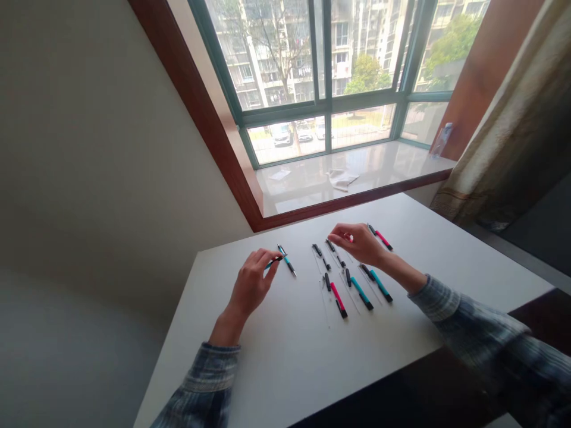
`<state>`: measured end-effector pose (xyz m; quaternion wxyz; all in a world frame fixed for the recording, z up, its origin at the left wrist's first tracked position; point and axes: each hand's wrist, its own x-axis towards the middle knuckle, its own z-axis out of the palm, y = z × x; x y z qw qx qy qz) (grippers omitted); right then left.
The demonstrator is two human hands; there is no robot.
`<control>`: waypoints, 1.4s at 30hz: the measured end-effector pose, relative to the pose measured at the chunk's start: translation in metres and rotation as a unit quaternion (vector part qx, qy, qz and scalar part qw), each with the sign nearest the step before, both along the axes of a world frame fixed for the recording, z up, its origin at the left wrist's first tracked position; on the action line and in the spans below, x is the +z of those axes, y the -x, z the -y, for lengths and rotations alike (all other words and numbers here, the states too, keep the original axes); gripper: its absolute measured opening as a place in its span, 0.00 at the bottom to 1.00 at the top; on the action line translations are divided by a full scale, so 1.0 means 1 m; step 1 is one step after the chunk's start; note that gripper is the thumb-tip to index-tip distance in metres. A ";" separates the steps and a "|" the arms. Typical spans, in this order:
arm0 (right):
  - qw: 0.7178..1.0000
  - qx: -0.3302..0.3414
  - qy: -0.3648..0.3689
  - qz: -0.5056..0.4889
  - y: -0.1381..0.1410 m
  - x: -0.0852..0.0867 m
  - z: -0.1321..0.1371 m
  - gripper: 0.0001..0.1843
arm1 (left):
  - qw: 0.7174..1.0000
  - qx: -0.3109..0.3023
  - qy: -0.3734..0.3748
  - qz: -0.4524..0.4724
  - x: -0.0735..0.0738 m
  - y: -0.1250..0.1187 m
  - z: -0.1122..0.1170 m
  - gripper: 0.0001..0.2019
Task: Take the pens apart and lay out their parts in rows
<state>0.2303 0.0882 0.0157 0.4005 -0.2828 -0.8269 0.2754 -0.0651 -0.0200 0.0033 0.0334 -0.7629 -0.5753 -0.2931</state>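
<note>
My left hand [250, 282] pinches a teal-and-black pen [280, 258] between thumb and fingertips, above the table. Close by that hand, a whole teal pen [286, 260] with black ends lies on the white surface. My right hand [359, 242] hovers over the far row of pen parts, its thumb and fingers pressed together. Whatever sits in that pinch is too small to make out. Below it lie black pen pieces [317, 250], thin clear refills [352, 291], a pink barrel [338, 299] and two teal barrels [361, 293] [381, 286]. A bit of pink shows behind the right fingers.
The white table [276, 368] meets a wall on the left and a window ledge [307, 196] at the back. Beyond the right hand lies another pink-and-black pen set [383, 239]. A cloth [341, 179] and a clear bottle [441, 140] rest on the ledge, beside a curtain [486, 137].
</note>
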 end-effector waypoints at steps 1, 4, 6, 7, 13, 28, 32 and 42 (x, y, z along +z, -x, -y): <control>1.000 -0.014 0.005 -0.001 0.002 -0.007 -0.010 0.21 | 1.000 -0.002 -0.003 0.012 0.000 -0.003 0.000 0.10; 0.998 -0.022 0.053 -0.016 0.013 -0.026 -0.022 0.26 | 1.000 -0.010 -0.002 0.023 -0.003 -0.013 -0.002 0.11; 0.996 0.017 0.085 -0.006 0.022 -0.034 -0.019 0.26 | 1.000 -0.020 0.002 0.016 -0.007 -0.021 -0.003 0.11; 0.995 0.041 0.096 0.002 0.026 -0.036 -0.016 0.26 | 1.000 -0.027 0.009 0.009 -0.009 -0.025 -0.003 0.11; 0.977 0.158 0.139 0.037 0.042 -0.037 -0.006 0.25 | 0.999 -0.050 -0.012 -0.004 -0.020 -0.047 -0.005 0.11; 0.978 0.107 0.179 -0.001 0.035 -0.042 -0.009 0.25 | 1.000 -0.012 0.007 0.006 -0.024 -0.043 -0.012 0.10; 0.980 0.096 0.175 0.006 0.034 -0.042 -0.008 0.26 | 1.000 -0.015 0.021 0.008 -0.024 -0.043 -0.010 0.12; 0.982 0.104 0.159 0.006 0.031 -0.040 -0.007 0.24 | 0.998 -0.016 0.042 0.036 -0.027 -0.045 -0.008 0.14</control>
